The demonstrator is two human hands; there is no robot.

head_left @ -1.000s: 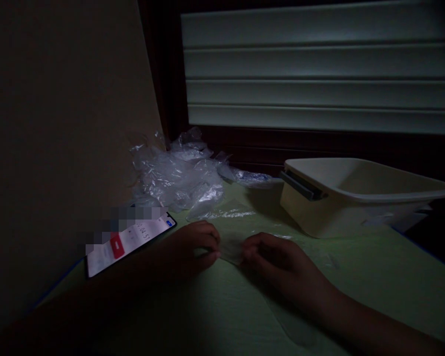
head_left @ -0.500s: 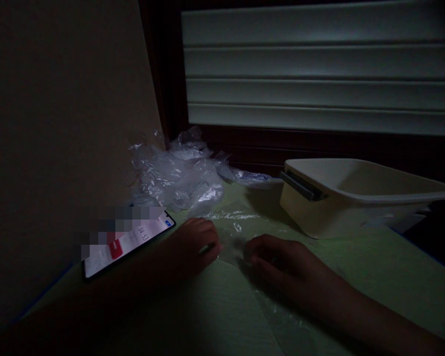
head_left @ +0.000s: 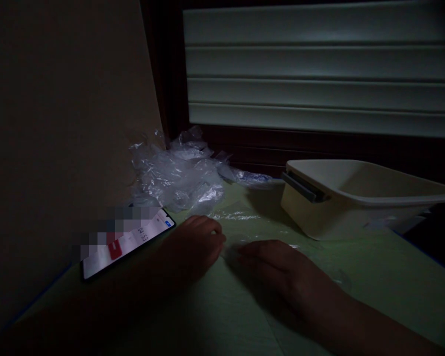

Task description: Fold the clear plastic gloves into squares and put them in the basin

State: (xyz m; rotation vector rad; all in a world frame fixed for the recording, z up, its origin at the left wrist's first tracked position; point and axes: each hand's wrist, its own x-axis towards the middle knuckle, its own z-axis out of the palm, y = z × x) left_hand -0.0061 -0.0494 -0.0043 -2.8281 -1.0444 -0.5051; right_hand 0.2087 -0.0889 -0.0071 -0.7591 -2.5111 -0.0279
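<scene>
Clear plastic film (head_left: 237,216) lies thin and shiny on the green tabletop (head_left: 230,316), around and beyond my hands. My left hand (head_left: 200,242) is closed, its thumb and fingertips pinched at the film's near part. Just to its right, my right hand (head_left: 278,262) has its fingers pressed together on the same clear plastic, palm down. Only a small gap separates the two sets of fingertips. The dim light hides the exact edges of the film.
A crumpled heap of clear plastic bags (head_left: 178,173) sits at the back left. A phone (head_left: 129,244) showing a timer lies left of my left hand. At the right stands a cream bin (head_left: 319,212) with a grey handle. Behind is a slatted panel (head_left: 319,64).
My right hand has turned more palm down, its fingers closing together and shifting slightly left. My left hand has moved slightly right, narrowing the gap.
</scene>
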